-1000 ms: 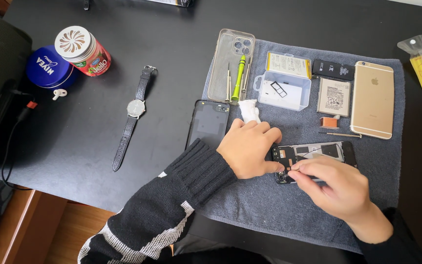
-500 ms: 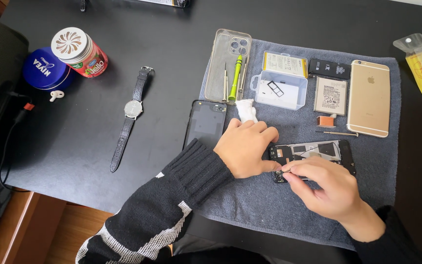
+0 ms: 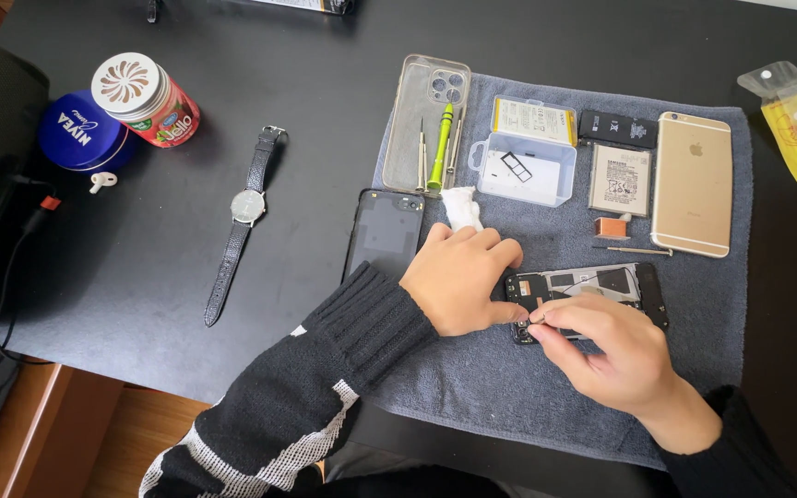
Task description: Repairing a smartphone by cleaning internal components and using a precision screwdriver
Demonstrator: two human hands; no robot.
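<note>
Your left hand [image 3: 458, 281] braces the opened phone [image 3: 592, 286]; right hand [image 3: 601, 350] pinches a tiny part at its corner. Next calls for a steady lift.

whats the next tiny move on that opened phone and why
Probably lift the pinched piece slowly, straight up. The right hand pinches something small at the lower left corner of the opened phone, while the left hand presses that end onto the grey towel. What the piece is cannot be told.
</note>
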